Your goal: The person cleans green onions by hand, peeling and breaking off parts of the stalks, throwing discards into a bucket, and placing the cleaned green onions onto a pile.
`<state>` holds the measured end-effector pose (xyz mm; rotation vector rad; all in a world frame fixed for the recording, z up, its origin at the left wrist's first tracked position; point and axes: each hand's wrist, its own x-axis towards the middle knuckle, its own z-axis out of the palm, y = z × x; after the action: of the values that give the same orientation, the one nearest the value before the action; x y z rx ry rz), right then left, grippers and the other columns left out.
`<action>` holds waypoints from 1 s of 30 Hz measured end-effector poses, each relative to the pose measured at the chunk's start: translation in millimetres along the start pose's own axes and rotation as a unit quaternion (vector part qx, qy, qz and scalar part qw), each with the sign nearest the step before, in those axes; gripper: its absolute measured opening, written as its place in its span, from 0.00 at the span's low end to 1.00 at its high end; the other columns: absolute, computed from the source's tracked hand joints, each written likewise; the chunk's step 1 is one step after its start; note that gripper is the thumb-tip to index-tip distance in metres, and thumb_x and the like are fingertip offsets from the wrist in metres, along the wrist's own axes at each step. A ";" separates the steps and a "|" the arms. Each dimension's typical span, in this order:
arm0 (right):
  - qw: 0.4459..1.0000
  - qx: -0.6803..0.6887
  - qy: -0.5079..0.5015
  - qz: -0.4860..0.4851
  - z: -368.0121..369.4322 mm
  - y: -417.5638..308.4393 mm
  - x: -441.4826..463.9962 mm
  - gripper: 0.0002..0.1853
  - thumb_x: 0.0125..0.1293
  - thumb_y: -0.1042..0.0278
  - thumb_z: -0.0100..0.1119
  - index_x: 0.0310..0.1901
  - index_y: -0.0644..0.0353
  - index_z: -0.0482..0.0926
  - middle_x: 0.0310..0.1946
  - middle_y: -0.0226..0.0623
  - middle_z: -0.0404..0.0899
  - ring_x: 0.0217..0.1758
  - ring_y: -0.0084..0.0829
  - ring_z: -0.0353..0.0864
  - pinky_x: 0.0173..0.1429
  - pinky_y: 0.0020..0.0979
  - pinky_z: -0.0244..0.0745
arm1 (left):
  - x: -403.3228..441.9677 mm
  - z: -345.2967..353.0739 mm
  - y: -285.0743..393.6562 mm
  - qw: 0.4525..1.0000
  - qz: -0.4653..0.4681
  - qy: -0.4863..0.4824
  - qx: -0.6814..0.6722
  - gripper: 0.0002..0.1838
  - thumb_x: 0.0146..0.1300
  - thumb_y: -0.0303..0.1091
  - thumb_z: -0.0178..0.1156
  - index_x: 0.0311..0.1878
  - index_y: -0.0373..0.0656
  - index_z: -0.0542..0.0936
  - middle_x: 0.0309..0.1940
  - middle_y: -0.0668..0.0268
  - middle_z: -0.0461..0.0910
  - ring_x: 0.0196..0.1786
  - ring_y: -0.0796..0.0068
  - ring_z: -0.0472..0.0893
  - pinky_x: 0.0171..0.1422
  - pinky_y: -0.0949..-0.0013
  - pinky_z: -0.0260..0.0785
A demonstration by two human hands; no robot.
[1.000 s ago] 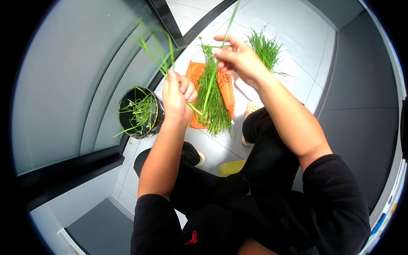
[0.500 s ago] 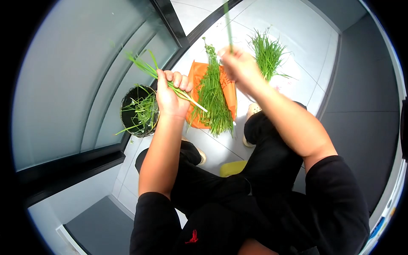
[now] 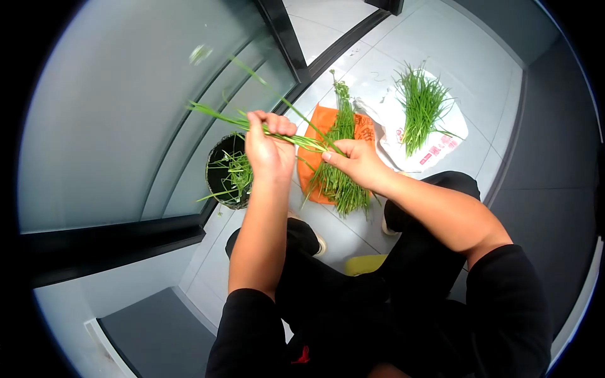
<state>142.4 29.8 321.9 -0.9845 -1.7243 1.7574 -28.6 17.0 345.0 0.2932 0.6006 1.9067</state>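
Observation:
My left hand (image 3: pixel 270 148) is closed around a small bunch of green chives (image 3: pixel 214 111), whose leafy tips stick out to the left. At the pale stem ends of that bunch, my right hand (image 3: pixel 360 165) pinches a long single chive stalk (image 3: pixel 301 114), which slants up to the left. Below my hands, a larger heap of chives (image 3: pixel 345 184) lies on an orange bag (image 3: pixel 324 118). A second pile of chives (image 3: pixel 419 104) rests on a white plastic bag (image 3: pixel 392 121) to the right.
Left of the bag stands a dark round bin (image 3: pixel 212 171) with chive scraps inside. A frosted glass door panel (image 3: pixel 126 126) with a black frame rises beside it. Between my black-trousered legs shows something yellow-green (image 3: pixel 364 264). Grey-white tiles (image 3: pixel 353 236) cover the floor.
My right hand has come down and left with the stalk, from above the orange bag to the stem ends of the bunch. The camera view has shifted, so the white bag shows more.

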 end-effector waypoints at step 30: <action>0.972 0.086 0.218 0.038 -283.3 41.4 -22.1 0.14 0.64 0.68 0.47 0.49 0.61 0.74 0.21 0.20 0.66 0.18 0.13 0.57 0.21 0.16 0.50 | 44.5 -17.0 30.1 0.984 0.115 0.108 0.088 0.12 0.69 0.35 0.35 0.29 0.43 0.61 0.23 0.67 0.57 0.25 0.73 0.57 0.31 0.70 0.55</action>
<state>380.0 189.5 300.3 -1.2598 -1.2552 1.5569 -78.2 43.7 343.6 0.2796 0.9163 2.1274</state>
